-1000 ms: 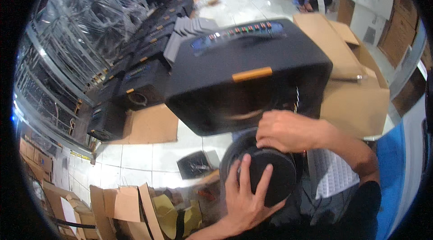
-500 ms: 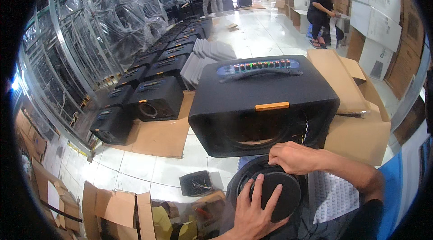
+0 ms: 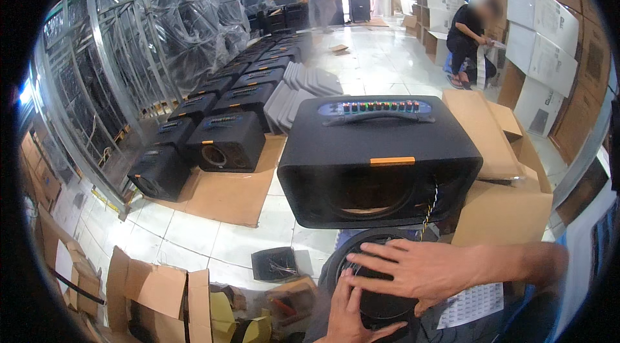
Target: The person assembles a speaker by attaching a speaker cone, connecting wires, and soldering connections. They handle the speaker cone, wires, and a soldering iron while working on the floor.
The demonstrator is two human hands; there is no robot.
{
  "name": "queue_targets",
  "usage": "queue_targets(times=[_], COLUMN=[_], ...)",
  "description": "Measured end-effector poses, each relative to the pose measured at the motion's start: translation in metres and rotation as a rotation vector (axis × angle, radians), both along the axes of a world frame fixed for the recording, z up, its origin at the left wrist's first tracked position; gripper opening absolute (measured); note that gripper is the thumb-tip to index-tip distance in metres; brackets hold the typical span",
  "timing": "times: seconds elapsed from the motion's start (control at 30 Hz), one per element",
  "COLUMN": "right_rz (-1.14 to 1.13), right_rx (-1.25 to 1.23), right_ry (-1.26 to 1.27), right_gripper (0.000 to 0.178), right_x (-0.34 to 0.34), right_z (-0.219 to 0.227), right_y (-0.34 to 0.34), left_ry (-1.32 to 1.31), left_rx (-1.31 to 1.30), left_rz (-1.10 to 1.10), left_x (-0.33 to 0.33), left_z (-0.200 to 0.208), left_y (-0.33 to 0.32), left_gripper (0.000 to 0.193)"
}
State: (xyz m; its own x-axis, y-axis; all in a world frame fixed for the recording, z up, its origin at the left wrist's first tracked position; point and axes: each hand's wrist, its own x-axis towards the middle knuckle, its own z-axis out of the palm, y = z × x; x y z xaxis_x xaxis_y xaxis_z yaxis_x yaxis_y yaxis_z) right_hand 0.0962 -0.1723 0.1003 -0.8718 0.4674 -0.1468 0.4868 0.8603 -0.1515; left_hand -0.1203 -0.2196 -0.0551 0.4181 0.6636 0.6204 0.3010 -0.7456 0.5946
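A round black speaker driver [image 3: 387,307] lies face up in front of me, low in the view. Across its upper part my right hand [image 3: 413,269] lies flat, fingers stretched out to the left. Against its left side rests my left hand [image 3: 349,314], fingers up and thumb spread away along the near edge. Just beyond stands a black speaker cabinet [image 3: 381,140] with a top handle, a row of knobs and an orange label. Its front has a large round opening, and a thin twisted wire [image 3: 429,207] hangs from it towards the driver.
An opened cardboard box [image 3: 510,207] adjoins the cabinet's right side; a printed white sheet [image 3: 475,304] lies below. Rows of black cabinets [image 3: 226,140] stand left on cardboard, beside a metal rack [image 3: 97,52]. A small black tray [image 3: 274,263] sits on the floor. A person [image 3: 475,36] crouches at far right.
My right hand has gone from a closed pinch at the driver's far edge to lying flat over it. My left hand has slid to the driver's left side. The wire now shows more plainly.
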Motion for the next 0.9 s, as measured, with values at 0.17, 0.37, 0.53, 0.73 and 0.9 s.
queue_targets(times=[0.17,0.37,0.53,0.73,0.9], right_rz=[0.145,0.222,0.316,0.135,-0.521], right_rx=[0.076,0.241,0.285,0.213,0.324], right_ry=[-0.176,-0.24,-0.301,-0.39,-0.148], right_gripper=[0.111,0.086,0.063,0.073,0.107], right_x=[-0.02,-0.023,-0.026,-0.051,-0.062], right_z=[-0.011,-0.018,-0.003,0.062,0.13], right_y=[0.009,0.009,0.012,0.012,0.029], left_ry=[-0.093,-0.112,-0.115,-0.243,-0.407], left_rx=[-0.048,-0.147,-0.168,-0.121,-0.277], left_rz=[0.012,0.089,0.102,0.102,0.097], left_x=[-0.023,-0.048,-0.055,-0.056,-0.046], left_z=[-0.019,-0.028,-0.032,-0.044,-0.051], left_y=[-0.012,-0.018,-0.019,-0.019,-0.021], left_gripper=[0.133,0.123,0.118,0.109,0.087])
